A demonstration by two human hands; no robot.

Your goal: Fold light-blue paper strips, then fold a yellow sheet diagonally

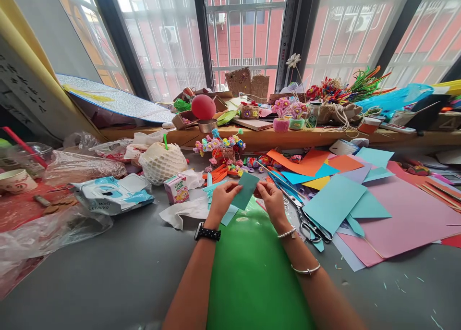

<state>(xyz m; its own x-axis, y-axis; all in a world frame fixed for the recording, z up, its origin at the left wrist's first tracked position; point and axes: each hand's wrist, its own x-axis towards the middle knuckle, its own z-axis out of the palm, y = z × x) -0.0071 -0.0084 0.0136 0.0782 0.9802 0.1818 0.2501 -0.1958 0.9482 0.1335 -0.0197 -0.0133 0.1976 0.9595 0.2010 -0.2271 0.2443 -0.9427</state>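
Teal paper piece (245, 190) is up between your two hands, over the glossy green surface (259, 282) in the middle of the table (118, 267). Your left hand (225, 195) pinches its left edge between thumb and fingers, and your right hand (271, 202) has its fingertips drawn narrowly together on the right edge. As far as the view shows, the piece is already a small four-sided bit; it looks flat, and I can't make out a fold in it. Narrow teal strips (216, 188) lie beside and beneath your left hand, so some cutting seems done, while the larger teal sheet (334, 200) to your right looks whole, resting partly over the pink sheet (410, 219). The scissors (308, 224) lie just beside your right forearm, against those sheets, where your sleeve-free arm could brush them. Straight ahead, the bunch of small flowers (223, 147) crowds the space beyond your fingers, with an orange sheet (302, 163) to its right. To your left, crumpled tissue (187, 212), a small box (176, 189) and the wipes pack (113, 194) limit sideways room.
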